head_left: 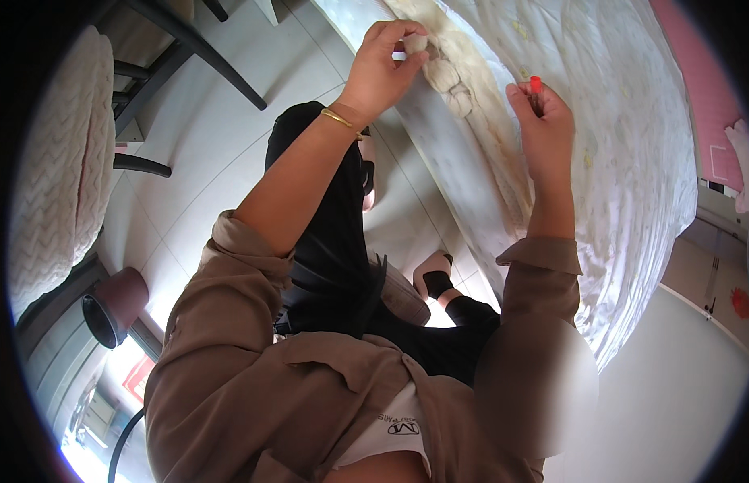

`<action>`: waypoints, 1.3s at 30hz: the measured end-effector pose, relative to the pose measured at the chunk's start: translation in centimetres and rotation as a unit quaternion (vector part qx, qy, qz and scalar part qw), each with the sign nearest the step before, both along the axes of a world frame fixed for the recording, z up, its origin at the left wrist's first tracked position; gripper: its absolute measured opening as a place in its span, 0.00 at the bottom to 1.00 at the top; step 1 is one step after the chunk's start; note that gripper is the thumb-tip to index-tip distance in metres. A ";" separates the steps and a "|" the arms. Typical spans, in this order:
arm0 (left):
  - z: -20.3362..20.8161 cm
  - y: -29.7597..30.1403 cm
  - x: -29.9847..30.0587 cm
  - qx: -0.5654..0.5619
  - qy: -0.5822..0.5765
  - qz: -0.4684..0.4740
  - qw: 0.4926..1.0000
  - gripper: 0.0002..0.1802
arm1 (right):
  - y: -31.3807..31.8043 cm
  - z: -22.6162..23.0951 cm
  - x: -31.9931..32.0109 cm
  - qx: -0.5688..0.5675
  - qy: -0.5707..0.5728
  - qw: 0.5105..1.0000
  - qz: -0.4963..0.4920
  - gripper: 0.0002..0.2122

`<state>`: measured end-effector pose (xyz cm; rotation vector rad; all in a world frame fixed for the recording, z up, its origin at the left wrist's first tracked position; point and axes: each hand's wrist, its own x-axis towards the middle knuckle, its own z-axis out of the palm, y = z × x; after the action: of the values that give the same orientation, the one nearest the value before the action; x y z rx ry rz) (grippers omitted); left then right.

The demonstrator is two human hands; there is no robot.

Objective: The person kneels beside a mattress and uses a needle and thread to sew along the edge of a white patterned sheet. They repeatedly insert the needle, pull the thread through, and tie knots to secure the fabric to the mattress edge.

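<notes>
Along the near edge of a white patterned cover (608,161) runs a strip of lumpy cream wadding (451,84). My left hand (386,68), with a gold bangle at the wrist, is closed in a pinch on a pale tuft of the wadding (415,44) near its upper end. Over the cover, to the right of the strip, my right hand (545,125) is closed round a small red-ended tool (535,84). Only the red end and a bit of dark shaft show; the fingers hide the rest.
I sit beside the surface, black-trousered legs (322,225) below my arms. Dark chair legs (205,56) stand at the upper left on the tiled floor (189,217). A cream textured cloth (64,169) hangs at the left, above a brown bin (117,306). Pink fabric (697,72) lies at the far right.
</notes>
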<state>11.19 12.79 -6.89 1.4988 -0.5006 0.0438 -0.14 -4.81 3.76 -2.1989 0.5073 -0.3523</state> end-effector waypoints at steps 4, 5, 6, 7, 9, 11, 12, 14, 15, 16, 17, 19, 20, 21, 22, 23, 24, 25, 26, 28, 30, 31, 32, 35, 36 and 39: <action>1.2 0.3 -1.2 0.035 0.003 -0.042 0.999 0.24 | 0.0 0.2 -0.2 0.047 -0.041 0.998 -0.012 0.08; 1.1 0.1 -1.5 0.051 -0.019 -0.048 0.997 0.24 | 0.0 0.1 -0.2 0.052 -0.053 0.997 -0.013 0.08; 1.1 0.0 -1.8 0.067 -0.041 -0.054 0.995 0.25 | 0.0 0.0 -0.2 0.058 -0.058 0.996 -0.017 0.08; 1.4 -0.2 -2.3 0.081 0.008 -0.056 0.995 0.23 | 0.1 0.0 -0.3 0.064 -0.064 0.996 -0.021 0.08; 1.3 -0.4 -2.1 0.065 0.017 -0.059 0.996 0.20 | 0.2 0.1 -0.4 0.067 -0.070 0.995 -0.027 0.08; 1.4 -0.3 -1.8 0.036 0.072 -0.069 0.994 0.16 | 0.4 0.1 -0.4 0.063 -0.071 0.995 -0.031 0.07; 1.8 0.1 -1.5 0.013 0.124 -0.079 0.989 0.14 | 0.2 0.1 -0.5 0.058 -0.074 0.995 -0.028 0.07; 2.4 0.4 -0.9 -0.038 0.190 -0.103 0.976 0.11 | 0.0 0.0 -0.7 0.047 -0.079 0.996 -0.022 0.07; 2.7 0.5 -0.6 -0.066 0.205 -0.114 0.970 0.09 | 0.0 0.1 -0.7 0.046 -0.082 0.995 -0.025 0.07; 3.1 0.5 -0.3 -0.095 0.219 -0.124 0.963 0.08 | 0.2 0.3 -0.7 0.044 -0.084 0.995 -0.028 0.07; 3.6 0.4 -0.2 -0.095 0.228 -0.132 0.960 0.06 | 0.4 0.4 -0.8 0.042 -0.087 0.995 -0.031 0.07; 4.6 -0.3 0.3 -0.118 0.243 -0.150 0.951 0.09 | 0.6 0.7 -1.0 0.027 -0.094 0.995 -0.037 0.07; 4.8 -0.8 0.6 -0.129 0.251 -0.160 0.946 0.10 | 0.6 0.8 -1.1 0.019 -0.097 0.994 -0.041 0.07; 4.8 -1.4 0.9 -0.159 0.259 -0.173 0.937 0.09 | 0.7 0.8 -1.0 0.025 -0.107 0.993 -0.042 0.06; 4.8 -2.2 1.4 -0.188 0.268 -0.186 0.926 0.07 | 0.7 0.7 -1.0 0.031 -0.116 0.992 -0.044 0.06; 4.9 -2.9 1.9 -0.217 0.276 -0.200 0.915 0.07 | 0.8 0.7 -1.0 0.037 -0.126 0.990 -0.045 0.06; 5.1 -3.7 2.2 -0.197 0.253 -0.195 0.927 0.07 | 0.8 0.8 -1.0 0.038 -0.135 0.989 -0.045 0.06; 5.2 -4.3 2.5 -0.178 0.230 -0.190 0.938 0.07 | 0.8 0.8 -0.9 0.039 -0.143 0.988 -0.045 0.05; 5.3 -4.7 2.8 -0.157 0.207 -0.184 0.948 0.07 | 0.8 0.8 -0.9 0.040 -0.152 0.986 -0.044 0.05; 5.5 -4.6 3.4 0.011 0.083 -0.172 0.982 0.07 | 0.5 0.9 -1.1 0.038 -0.156 0.986 -0.048 0.06; 5.3 -4.4 4.3 0.073 0.057 -0.182 0.979 0.08 | 0.4 1.0 -1.1 0.039 -0.152 0.986 -0.050 0.06; 5.0 -4.3 4.9 0.050 0.095 -0.202 0.973 0.09 | 0.6 1.0 -1.1 0.041 -0.146 0.987 -0.050 0.06; 4.7 -4.1 5.4 0.027 0.132 -0.221 0.966 0.09 | 0.7 1.0 -1.1 0.043 -0.141 0.988 -0.050 0.06; 6.5 -3.2 6.3 0.126 -0.047 -0.197 0.971 0.11 | 0.7 0.9 -1.4 0.046 -0.135 0.988 -0.061 0.06; 6.7 -2.9 6.8 0.144 -0.092 -0.209 0.963 0.11 | 0.7 0.9 -1.4 0.046 -0.135 0.988 -0.060 0.06; 7.2 -2.2 8.6 0.317 -0.260 -0.204 0.889 0.14 | 0.8 1.0 -1.4 0.046 -0.132 0.988 -0.058 0.06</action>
<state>19.82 10.58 0.30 1.9886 -1.3600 -0.0577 -1.59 -4.01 4.79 -2.0004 0.4957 -0.6594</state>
